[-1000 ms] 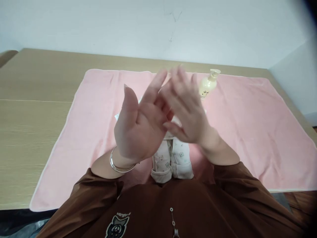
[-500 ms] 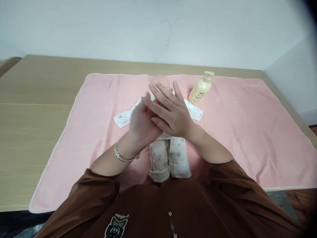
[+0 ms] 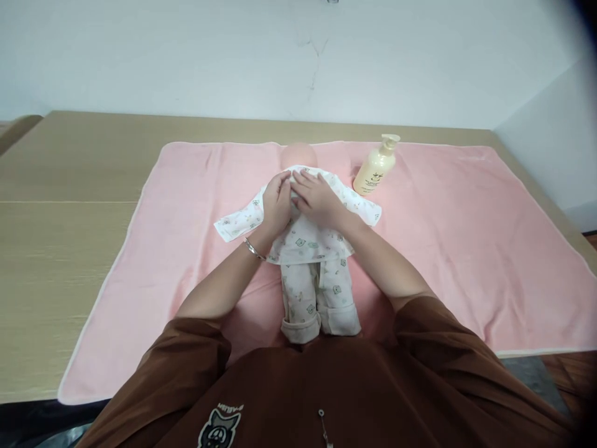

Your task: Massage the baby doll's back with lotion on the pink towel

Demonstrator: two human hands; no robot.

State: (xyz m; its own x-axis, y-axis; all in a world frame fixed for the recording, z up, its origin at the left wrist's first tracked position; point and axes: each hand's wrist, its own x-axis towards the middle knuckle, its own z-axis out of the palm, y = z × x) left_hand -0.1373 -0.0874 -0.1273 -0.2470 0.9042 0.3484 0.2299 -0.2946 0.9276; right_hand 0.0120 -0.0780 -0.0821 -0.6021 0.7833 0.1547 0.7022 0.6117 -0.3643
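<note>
A doll lies on the pink blanket, its bald head (image 3: 299, 155) pointing away from me. It wears a white printed top (image 3: 303, 244) with the sleeves spread out and white printed trousers (image 3: 300, 298) with turned-up cuffs. On the upper chest of the top rests my right hand (image 3: 319, 198), palm down with its fingers spread. Beside it my left hand (image 3: 278, 202) stands on its edge against the top, fingers extended and slightly curved. Neither hand holds anything. The fingertips of both hands are close together near the collar.
A cream pump bottle (image 3: 375, 169) stands on the blanket to the right of the doll's head. The pink blanket (image 3: 466, 249) covers much of the wooden table (image 3: 69, 249). Behind the table is a pale wall (image 3: 186, 56) with a crack.
My hands were pressed together, raised above the doll. They have come apart and moved down onto the chest of the top, so more of the top shows.
</note>
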